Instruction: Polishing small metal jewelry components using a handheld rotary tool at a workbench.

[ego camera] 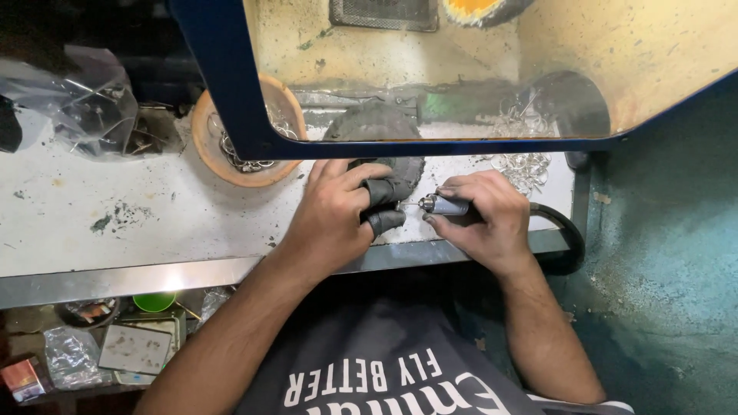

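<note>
At the centre of the frame, both hands meet over the front edge of a scuffed white counter (115, 215). The left hand (338, 211) is curled shut, its thumb and forefinger wearing dark finger covers (387, 206) that pinch something too small to make out. The right hand (488, 219) is clenched around a slim metal rotary tool (444, 205), whose fine tip points left and reaches the covered fingertips. A dark hose (565, 234) curves away from the tool towards the right of the frame. Just behind the left hand sits a dark round block (380, 127), partly seen through a clear shield with a blue frame (231, 92) across the top of the frame. Upper left of the hands stands an orange bowl (207, 150) holding metal rings, and upper right lies a loose pile of silver rings (526, 165). A crumpled plastic bag (92, 107) rests at the far upper left.
</note>
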